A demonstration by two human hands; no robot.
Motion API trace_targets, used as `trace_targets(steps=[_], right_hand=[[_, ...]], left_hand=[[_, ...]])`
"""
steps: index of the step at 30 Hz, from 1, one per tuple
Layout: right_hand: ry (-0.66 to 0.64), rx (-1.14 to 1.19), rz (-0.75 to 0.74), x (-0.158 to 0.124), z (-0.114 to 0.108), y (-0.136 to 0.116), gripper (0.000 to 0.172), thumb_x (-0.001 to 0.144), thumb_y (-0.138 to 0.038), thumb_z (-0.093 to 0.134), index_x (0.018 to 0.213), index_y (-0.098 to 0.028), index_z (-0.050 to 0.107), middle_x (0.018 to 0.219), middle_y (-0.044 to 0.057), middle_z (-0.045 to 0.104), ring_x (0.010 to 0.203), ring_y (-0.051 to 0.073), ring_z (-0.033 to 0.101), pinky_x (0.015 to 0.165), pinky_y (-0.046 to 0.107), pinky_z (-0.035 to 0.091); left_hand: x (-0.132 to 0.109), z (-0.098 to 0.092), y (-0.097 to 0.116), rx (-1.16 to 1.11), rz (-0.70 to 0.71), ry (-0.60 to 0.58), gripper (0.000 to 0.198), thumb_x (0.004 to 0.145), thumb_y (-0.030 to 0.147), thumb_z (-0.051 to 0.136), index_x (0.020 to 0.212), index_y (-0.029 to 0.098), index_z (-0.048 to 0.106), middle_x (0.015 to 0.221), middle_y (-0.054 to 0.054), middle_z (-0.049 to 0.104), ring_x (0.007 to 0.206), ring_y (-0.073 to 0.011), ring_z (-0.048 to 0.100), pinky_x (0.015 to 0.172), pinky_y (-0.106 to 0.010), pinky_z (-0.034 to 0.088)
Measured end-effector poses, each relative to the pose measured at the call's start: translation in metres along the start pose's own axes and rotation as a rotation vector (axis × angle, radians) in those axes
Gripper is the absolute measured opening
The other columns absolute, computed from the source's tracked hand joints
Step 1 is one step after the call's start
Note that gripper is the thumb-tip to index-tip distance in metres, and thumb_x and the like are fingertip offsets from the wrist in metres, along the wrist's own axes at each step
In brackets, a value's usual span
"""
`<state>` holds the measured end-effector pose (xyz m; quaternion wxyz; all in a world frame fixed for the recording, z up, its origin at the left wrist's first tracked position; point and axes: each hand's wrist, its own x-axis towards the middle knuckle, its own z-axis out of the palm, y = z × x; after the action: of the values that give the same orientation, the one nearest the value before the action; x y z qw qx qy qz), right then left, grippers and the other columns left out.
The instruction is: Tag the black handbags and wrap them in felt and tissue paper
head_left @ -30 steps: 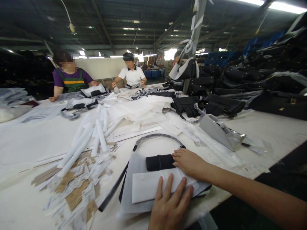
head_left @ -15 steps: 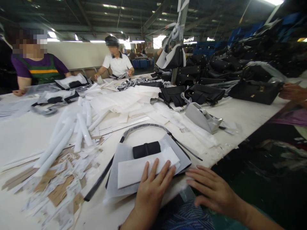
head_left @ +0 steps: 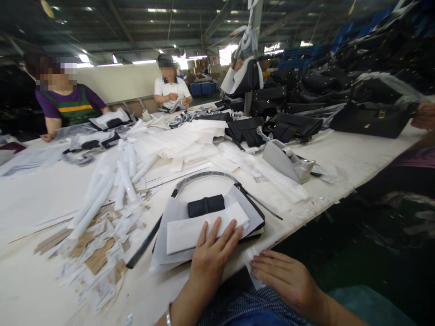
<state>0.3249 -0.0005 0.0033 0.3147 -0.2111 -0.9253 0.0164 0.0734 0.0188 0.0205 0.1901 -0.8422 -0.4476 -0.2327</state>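
Note:
My left hand (head_left: 215,253) lies with its fingers spread on a folded white padding sheet (head_left: 183,236). That sheet rests on a black handbag (head_left: 260,213) lying on the table, its front covered by pale tissue paper (head_left: 159,253). Above the padding is a small rolled black piece with a narrow band (head_left: 205,206). The bag's handle (head_left: 200,175) is wrapped in clear plastic and arches away from me. At the table edge, my right hand (head_left: 288,276) has its fingers pressed together on a small translucent plastic bag (head_left: 253,267); its thumb is hidden.
Paper tags (head_left: 98,258) and white rolls (head_left: 93,206) are heaped at left. White sheets (head_left: 176,140) spread across the middle. A grey tape dispenser (head_left: 285,160) stands right of the handbag. Black bags (head_left: 370,120) fill the back right. Two co-workers (head_left: 171,90) sit across the table.
My right hand has moved down and left, its fingers closing together at the translucent plastic. My left hand stays on the padding. The view has shifted slightly.

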Motion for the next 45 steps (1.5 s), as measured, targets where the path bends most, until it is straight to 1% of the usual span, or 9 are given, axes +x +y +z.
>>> trace_targets(steps=[6,12,16,21,24,26,33,39,45], right_hand=[[-0.001,-0.03,-0.005,0.009,-0.018,-0.012,0.029,0.099,-0.008,0.044,0.112,-0.01,0.07,0.111,0.01,0.076,0.109,0.019,0.069,0.103,0.037,0.054],[0.023,-0.058,-0.075,0.059,-0.047,-0.005,0.028,0.101,-0.011,0.044,0.107,-0.012,0.071,0.101,0.006,0.078,0.095,0.018,0.072,0.093,0.034,0.056],[0.048,-0.122,-0.105,0.089,-0.048,0.014,0.023,0.1,-0.011,0.048,0.105,-0.013,0.07,0.096,0.005,0.078,0.092,0.018,0.072,0.093,0.036,0.052],[-0.066,-0.057,0.119,0.109,-0.034,0.044,0.028,0.101,-0.017,0.045,0.09,-0.019,0.071,0.085,0.003,0.076,0.082,0.018,0.07,0.078,0.035,0.052],[-0.146,0.048,0.261,0.113,-0.028,0.056,0.022,0.098,-0.019,0.054,0.089,-0.022,0.073,0.085,0.001,0.075,0.084,0.018,0.069,0.079,0.032,0.051],[-0.169,0.146,0.272,0.114,-0.029,0.058,0.02,0.096,-0.016,0.056,0.093,-0.024,0.074,0.087,0.0,0.075,0.086,0.016,0.068,0.08,0.029,0.05],[-0.156,0.151,0.067,0.112,-0.052,0.036,0.024,0.1,-0.015,0.05,0.108,-0.022,0.071,0.089,0.002,0.076,0.078,0.015,0.067,0.069,0.03,0.05],[-0.312,0.013,-0.194,0.104,-0.067,0.013,0.025,0.098,-0.014,0.051,0.112,-0.017,0.071,0.099,0.006,0.078,0.078,0.018,0.072,0.063,0.031,0.056],[-0.324,-0.015,-0.227,0.083,-0.068,0.01,0.034,0.1,-0.016,0.045,0.126,-0.016,0.066,0.119,0.004,0.073,0.096,0.02,0.073,0.065,0.03,0.058]], left_hand=[[-0.002,-0.001,0.002,0.0,0.001,-0.017,0.043,0.106,0.029,0.029,0.145,0.034,0.046,0.151,0.013,0.045,0.134,-0.0262,0.049,0.114,-0.049,0.037],[-0.001,0.002,0.004,-0.027,0.002,0.027,0.041,0.105,0.031,0.035,0.143,0.035,0.048,0.148,0.011,0.049,0.133,-0.0253,0.051,0.115,-0.049,0.037],[-0.003,0.006,0.004,-0.015,0.015,0.063,0.038,0.104,0.032,0.042,0.139,0.033,0.054,0.149,0.01,0.049,0.133,-0.0266,0.05,0.115,-0.051,0.037],[-0.004,0.009,0.003,-0.036,0.016,0.072,0.029,0.101,0.03,0.048,0.125,0.03,0.066,0.151,0.009,0.047,0.135,-0.0282,0.048,0.117,-0.053,0.035],[-0.002,0.009,0.002,-0.041,0.014,0.113,0.029,0.102,0.03,0.046,0.121,0.029,0.068,0.15,0.009,0.049,0.136,-0.0275,0.048,0.121,-0.052,0.029],[-0.002,0.011,0.002,-0.041,0.003,0.128,0.031,0.103,0.03,0.044,0.123,0.029,0.067,0.151,0.009,0.046,0.136,-0.0266,0.047,0.122,-0.05,0.027],[-0.002,0.012,0.002,-0.073,-0.051,0.106,0.034,0.102,0.035,0.045,0.133,0.034,0.059,0.155,0.011,0.039,0.138,-0.0247,0.045,0.122,-0.048,0.026],[0.0,0.006,0.001,-0.098,-0.056,0.077,0.037,0.104,0.034,0.041,0.137,0.034,0.057,0.153,0.011,0.043,0.136,-0.0243,0.047,0.124,-0.047,0.019],[-0.001,0.006,0.001,-0.116,-0.061,0.063,0.037,0.103,0.033,0.043,0.137,0.033,0.057,0.152,0.011,0.045,0.137,-0.0244,0.047,0.124,-0.048,0.019]])
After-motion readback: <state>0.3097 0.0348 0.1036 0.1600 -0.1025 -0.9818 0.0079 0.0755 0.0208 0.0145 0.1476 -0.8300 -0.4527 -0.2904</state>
